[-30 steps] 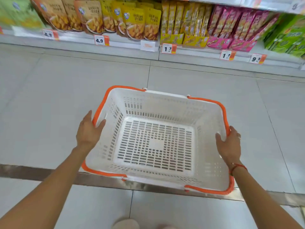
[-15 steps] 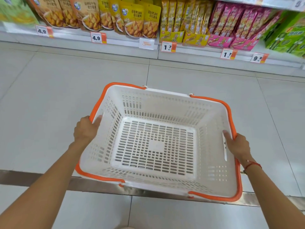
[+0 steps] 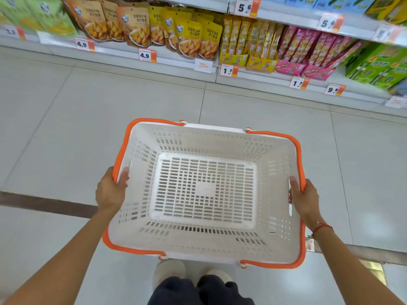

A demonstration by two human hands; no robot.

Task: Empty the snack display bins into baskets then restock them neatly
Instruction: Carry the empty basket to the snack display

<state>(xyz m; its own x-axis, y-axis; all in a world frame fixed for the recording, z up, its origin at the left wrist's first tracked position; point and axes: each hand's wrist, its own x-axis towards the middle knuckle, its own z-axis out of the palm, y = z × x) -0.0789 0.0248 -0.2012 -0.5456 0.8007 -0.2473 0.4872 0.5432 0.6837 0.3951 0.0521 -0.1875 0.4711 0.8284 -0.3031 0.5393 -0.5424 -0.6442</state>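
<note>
I hold an empty white slotted basket [image 3: 204, 137] with orange handles out in front of me above the tiled floor. My left hand [image 3: 110, 192] grips its left rim, thumb inside the wall. My right hand [image 3: 305, 198] grips the right rim the same way. On the low shelf ahead stand snack display bins: yellow bins [image 3: 248, 60] of gold stick packs and pink bins [image 3: 308, 70] of pink stick packs. Brown and yellow potato-snack pouches [image 3: 189, 38] stand to their left.
Green boxes [image 3: 378, 67] fill the shelf's right end and green pouches [image 3: 44, 18] its left end. Price tags [image 3: 229, 70] line the shelf edge [image 3: 176, 69]. A second shelf runs above. A metal floor strip [image 3: 44, 204] crosses under the basket; my shoes [image 3: 169, 271] show below.
The basket has come up and nearer to me with both hands on its rims. The view has tilted, so more of the shelves and my feet show.
</note>
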